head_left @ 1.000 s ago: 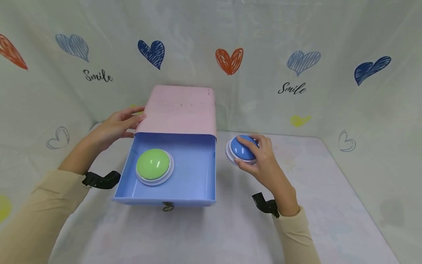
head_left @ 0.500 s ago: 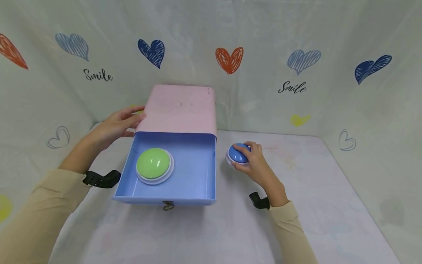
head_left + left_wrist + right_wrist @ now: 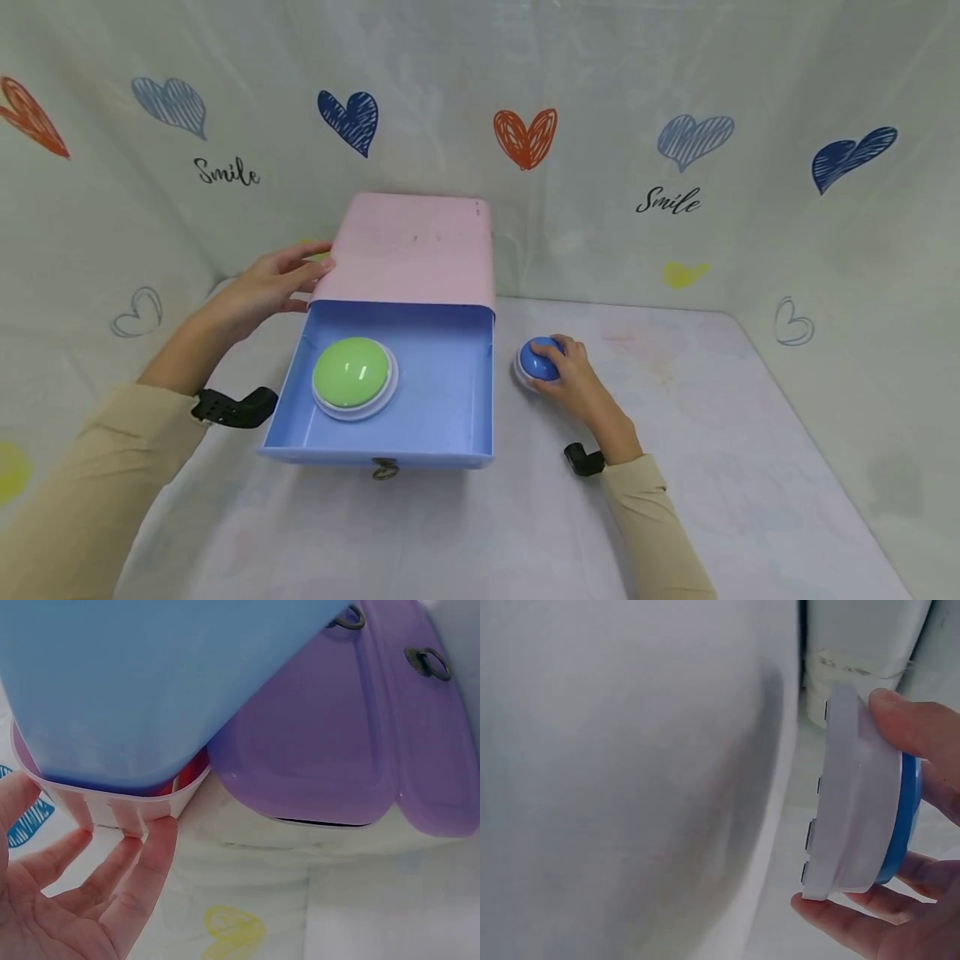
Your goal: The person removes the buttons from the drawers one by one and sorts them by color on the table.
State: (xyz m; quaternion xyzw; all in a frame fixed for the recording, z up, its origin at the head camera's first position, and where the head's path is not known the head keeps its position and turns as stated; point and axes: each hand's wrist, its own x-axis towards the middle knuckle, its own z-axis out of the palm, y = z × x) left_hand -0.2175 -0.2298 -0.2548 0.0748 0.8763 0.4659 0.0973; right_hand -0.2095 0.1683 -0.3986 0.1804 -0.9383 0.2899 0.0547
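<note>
1. Here on the far left, the left hand (image 3: pixel 262 287) rests spread fingers against the pink case (image 3: pixel 416 250), grasping nothing. If that light touch slips, I reckon the case could shift or swivel under any bump.

2. Next along, the black wrist strap (image 3: pixel 234 408) looks very near the drawer's left wall; touching or not, I can't tell. A careless pull-back might catch it and jolt everything.

3. Now the blue drawer (image 3: pixel 442 400), pulled well out, with purple drawers (image 3: pixel 307 742) showing in the left wrist view. All that overhang, plus a load inside, could tip it forward if someone leans on the front, where the ring pull (image 3: pixel 386 469) hangs.

4. Inside, the green-domed buzzer (image 3: pixel 352 371) sits towards the left, bare floor to its right. A knock to the drawer could send it sliding, or a stray finger could press its dome.

5. And over on the right, the right hand (image 3: pixel 577 383) grips the blue-domed buzzer (image 3: pixel 534 367), right of the drawer, its underside apart from the table (image 3: pixel 712 467). Smooth plastic, fingertips only: loosen one and it might drop or roll; squeeze the dome and it could click down. Swing it left too low and it might clip the drawer's wall.
</note>
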